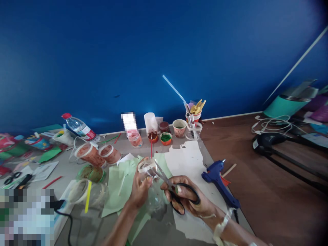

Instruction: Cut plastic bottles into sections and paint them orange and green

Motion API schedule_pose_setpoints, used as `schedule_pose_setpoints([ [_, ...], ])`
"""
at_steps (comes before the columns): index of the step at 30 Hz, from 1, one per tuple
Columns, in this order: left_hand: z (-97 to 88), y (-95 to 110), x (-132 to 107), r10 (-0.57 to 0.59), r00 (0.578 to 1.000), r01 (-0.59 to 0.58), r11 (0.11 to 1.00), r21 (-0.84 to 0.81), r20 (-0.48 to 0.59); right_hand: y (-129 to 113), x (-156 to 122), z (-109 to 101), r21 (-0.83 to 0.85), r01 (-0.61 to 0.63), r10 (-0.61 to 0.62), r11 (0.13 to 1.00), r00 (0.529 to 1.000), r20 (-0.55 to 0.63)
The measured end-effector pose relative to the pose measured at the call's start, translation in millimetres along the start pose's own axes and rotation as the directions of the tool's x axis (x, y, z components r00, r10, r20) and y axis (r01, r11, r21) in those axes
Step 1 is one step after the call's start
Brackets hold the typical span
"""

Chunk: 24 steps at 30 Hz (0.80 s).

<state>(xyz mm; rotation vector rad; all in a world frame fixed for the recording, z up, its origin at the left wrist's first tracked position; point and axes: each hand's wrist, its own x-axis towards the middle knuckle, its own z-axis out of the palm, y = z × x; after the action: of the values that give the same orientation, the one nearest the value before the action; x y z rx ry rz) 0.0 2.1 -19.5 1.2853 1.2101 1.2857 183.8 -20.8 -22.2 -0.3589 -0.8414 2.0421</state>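
Fingers of my left hand (142, 186) wrap round a clear plastic cup (148, 166) with a pale rim, held above the mat. My right hand (188, 198) grips a pair of scissors (167, 180) by its black handles. The blades point up and left and meet the cup near its rim; whether they cut into it I cannot tell. Under my hands lie pale green paper (114, 186) and torn white paper (187, 159). Just below the cup is another clear plastic piece (155, 201), blurred.
A blue glue gun (220, 182) lies to the right, beside a wooden stick (229, 170). Paint pots, including a green one (166, 138), stand along the wall. Stained cups (89, 153) and a water bottle (80, 128) are at left. A black strap-like object (269, 145) rests on the brown surface.
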Motion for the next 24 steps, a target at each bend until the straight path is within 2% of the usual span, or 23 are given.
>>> schedule_pose_setpoints([
  [5,3.5,-2,0,0.001,0.999,-0.002,1.000,-0.027,-0.043,5,0,-1,-0.061,0.011,-0.013,0.998,0.999,-0.033],
  [16,7.3,-5,0,-0.003,0.999,0.000,0.998,-0.061,-0.047,11,2,-5,-0.157,-0.006,-0.005,0.988,0.998,-0.070],
  [20,9.3,-7,-3,-0.032,0.999,0.032,0.998,-0.049,-0.001,9,4,-4,-0.175,-0.003,-0.010,0.985,0.997,-0.074],
  [24,14.9,-10,-6,-0.108,0.987,0.130,0.972,-0.195,0.120,2,6,-4,-0.136,0.018,-0.031,0.991,0.995,-0.100],
])
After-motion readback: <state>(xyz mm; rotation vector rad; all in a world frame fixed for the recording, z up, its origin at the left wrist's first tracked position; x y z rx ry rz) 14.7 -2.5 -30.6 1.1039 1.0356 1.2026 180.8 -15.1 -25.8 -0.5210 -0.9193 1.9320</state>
